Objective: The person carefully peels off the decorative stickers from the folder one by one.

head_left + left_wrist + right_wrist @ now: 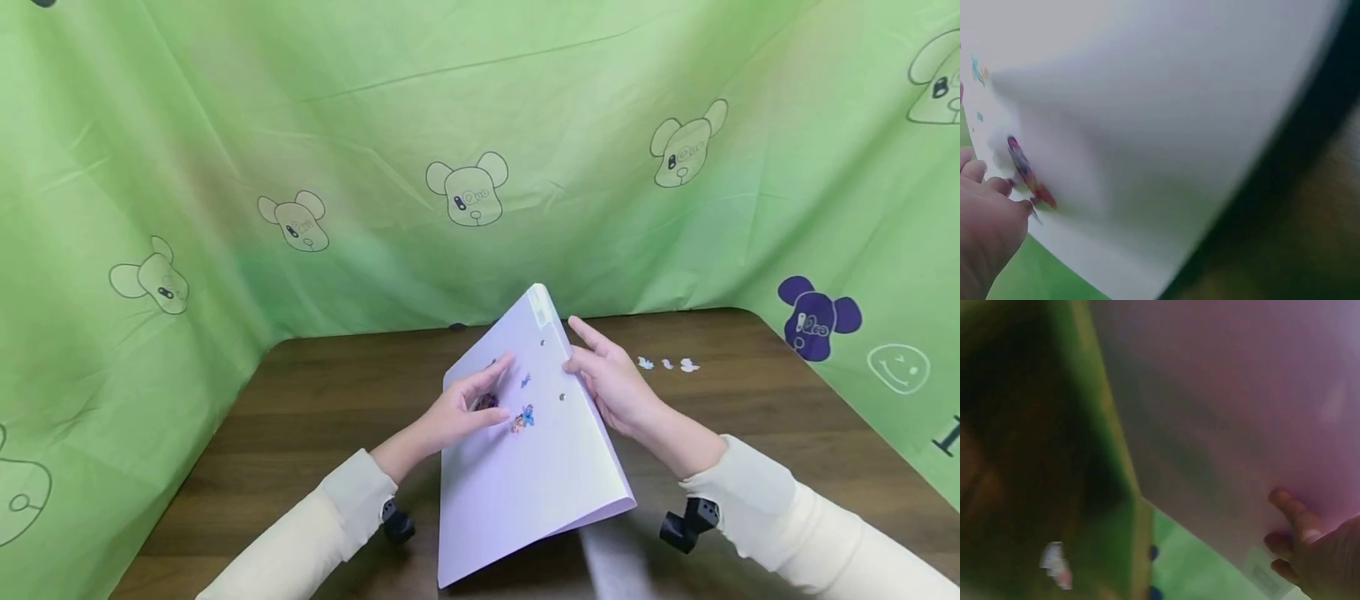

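Note:
A pale lilac folder (525,483) stands tilted above the table, its front cover facing me. Coloured stickers (523,418) sit on that cover; one with a dark round picture (486,402) is partly behind my left hand (457,408). That hand's spread fingers touch the cover, and in the left wrist view it is beside a long, narrow-looking sticker (1029,172). My right hand (615,379) supports the folder's spine side, with its index finger stretched out. In the right wrist view, its fingertips (1285,500) touch the folder's plain face.
Several small pale cut-out pieces (667,364) lie on the brown wooden table (337,417), to the right of the folder. Under the folder's lower edge a whitish strip (615,558) shows. A green cloth (375,108) with bear faces hangs behind and around the table.

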Demonstrator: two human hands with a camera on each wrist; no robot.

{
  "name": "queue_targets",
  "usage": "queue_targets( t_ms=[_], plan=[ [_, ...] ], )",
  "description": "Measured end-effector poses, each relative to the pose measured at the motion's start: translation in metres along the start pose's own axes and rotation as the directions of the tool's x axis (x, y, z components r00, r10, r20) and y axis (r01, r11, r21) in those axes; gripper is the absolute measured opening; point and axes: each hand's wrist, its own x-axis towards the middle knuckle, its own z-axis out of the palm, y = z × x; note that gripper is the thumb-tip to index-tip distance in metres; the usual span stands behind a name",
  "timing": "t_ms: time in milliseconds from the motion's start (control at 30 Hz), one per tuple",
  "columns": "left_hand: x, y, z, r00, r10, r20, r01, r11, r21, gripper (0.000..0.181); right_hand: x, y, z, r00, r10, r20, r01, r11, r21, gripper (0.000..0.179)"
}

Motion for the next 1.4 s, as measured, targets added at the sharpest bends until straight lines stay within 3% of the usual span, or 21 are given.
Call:
queue_targets(
  t_ms=[133, 267, 467, 567, 700, 900, 967, 1167, 1400],
  plan=[
    [-0.018, -0.01, -0.004, 0.996, -0.089, -0.007, 0.089, 0.993, 0.081, 0.068, -0.002, 0.015, -0.007, 1.0, -0.003, -0.009, 0.003, 1.0, 0.028, 0.076],
    [-0.034, -0.025, -0.011, 0.983, -0.177, -0.043, 0.182, 0.962, 0.202, 0.067, -0.001, 0.024, -0.014, 0.999, 0.012, -0.034, -0.009, 0.996, 0.086, 0.072],
    [-0.05, -0.036, -0.021, 0.946, -0.279, -0.167, 0.314, 0.916, 0.25, 0.067, 0.002, 0.033, -0.028, 0.996, 0.058, -0.066, -0.049, 0.99, 0.13, 0.068],
    [-0.053, -0.039, -0.024, 0.915, -0.327, -0.237, 0.373, 0.91, 0.183, 0.068, 0.003, 0.037, -0.033, 0.994, 0.08, -0.069, -0.07, 0.987, 0.145, 0.067],
    [-0.056, -0.042, -0.025, 0.86, -0.402, -0.313, 0.433, 0.901, 0.033, 0.073, 0.004, 0.042, -0.04, 0.993, 0.1, -0.063, -0.087, 0.98, 0.177, 0.066],
    [-0.057, -0.044, -0.026, 0.764, -0.521, -0.381, 0.493, 0.852, -0.177, 0.074, 0.005, 0.051, -0.046, 0.992, 0.111, -0.066, -0.097, 0.977, 0.192, 0.065],
    [-0.057, -0.045, -0.027, 0.742, -0.553, -0.378, 0.495, 0.833, -0.247, 0.072, 0.004, 0.054, -0.048, 0.99, 0.124, -0.071, -0.108, 0.974, 0.199, 0.065],
    [-0.057, -0.051, -0.029, 0.702, -0.596, -0.39, 0.494, 0.802, -0.334, 0.061, 0.003, 0.067, -0.056, 0.986, 0.154, -0.069, -0.135, 0.966, 0.221, 0.065],
    [-0.054, -0.054, -0.027, 0.702, -0.588, -0.402, 0.487, 0.808, -0.332, 0.053, 0.004, 0.079, -0.065, 0.985, 0.167, -0.043, -0.157, 0.97, 0.186, 0.068]
  ],
)
